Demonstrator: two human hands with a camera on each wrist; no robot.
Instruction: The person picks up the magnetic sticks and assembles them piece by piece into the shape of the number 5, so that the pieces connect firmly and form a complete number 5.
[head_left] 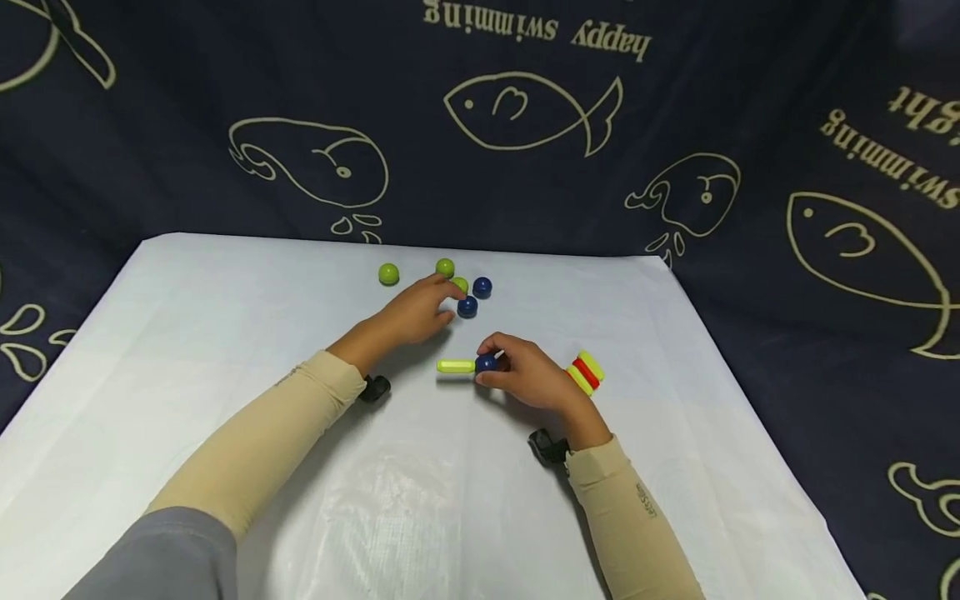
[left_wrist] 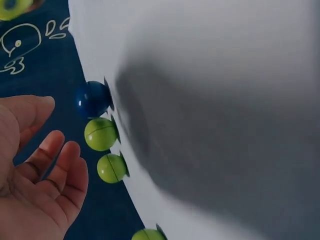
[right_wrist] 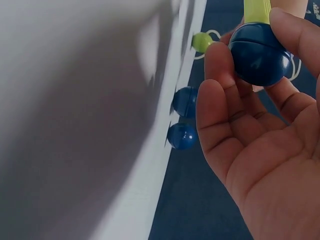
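My right hand (head_left: 525, 371) pinches a blue ball (right_wrist: 260, 54) between thumb and fingers. From that ball a yellow-green stick (head_left: 455, 366) juts out to the left, above the white table. Farther back, my left hand (head_left: 416, 312) reaches over the table with thumb and fingers apart, holding nothing. Its fingertips are close to a green ball (head_left: 460, 285) and a blue ball (head_left: 467, 307); whether they touch is hard to tell in the head view. In the left wrist view, a gap shows between that hand and the nearest green ball (left_wrist: 101, 134).
Another blue ball (head_left: 482, 287) and two more green balls, one at the back (head_left: 445, 267) and one farther left (head_left: 388, 274), lie near the table's far edge. Yellow and red bars (head_left: 587, 372) lie beside my right wrist. A dark printed cloth (head_left: 525, 200) hangs behind.
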